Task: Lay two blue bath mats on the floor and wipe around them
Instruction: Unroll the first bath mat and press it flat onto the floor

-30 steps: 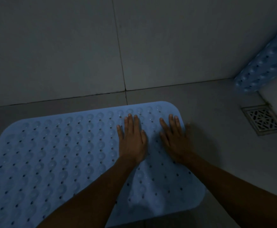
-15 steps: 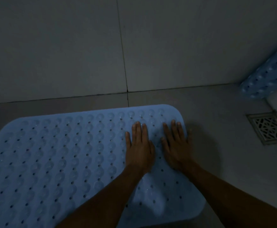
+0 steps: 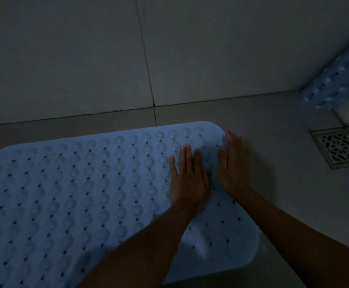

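A pale blue rubbery bath mat (image 3: 82, 196) with rounded corners, rows of raised bumps and small drain holes lies flat on the grey tiled floor (image 3: 262, 129), its far edge near the foot of the grey tiled wall (image 3: 86, 59). The person's left hand (image 3: 188, 179) is pressed palm-down on the mat near its far right corner, fingers spread and gripping nothing. The right hand (image 3: 232, 169) lies just beside it at the mat's right edge, flat and empty too, its fingertips reaching past the corner toward the floor. A second blue bath mat (image 3: 335, 82), rolled up, leans in the right corner against the wall. Below it, a square metal floor drain grate (image 3: 338, 147) is set into the floor, well apart from the laid mat. The room is dim.
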